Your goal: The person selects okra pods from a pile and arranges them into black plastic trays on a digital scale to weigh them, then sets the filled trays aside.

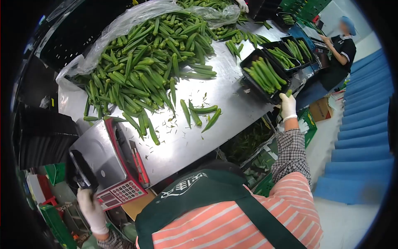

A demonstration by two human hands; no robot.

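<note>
My left hand [90, 207], in a white glove, is closed on the edge of a black tray [81, 170] at the left side of the red and silver scale [101, 157]. My right hand [287, 104], also gloved, has its fingers closed round a green okra pod [289, 93] beside a black tray [273, 94] filled with okra [264, 75]. A large heap of okra [145, 66] lies on the metal table [190, 153], partly on clear plastic. A few loose pods [203, 110] lie in front of the heap.
A red-handled knife or tool [139, 164] lies beside the scale. More filled trays [286, 56] stand at the back right. Stacked black trays [45, 135] are at the left. A co-worker [342, 50] stands at the right; another person's gloved hand [243, 6] shows at the top.
</note>
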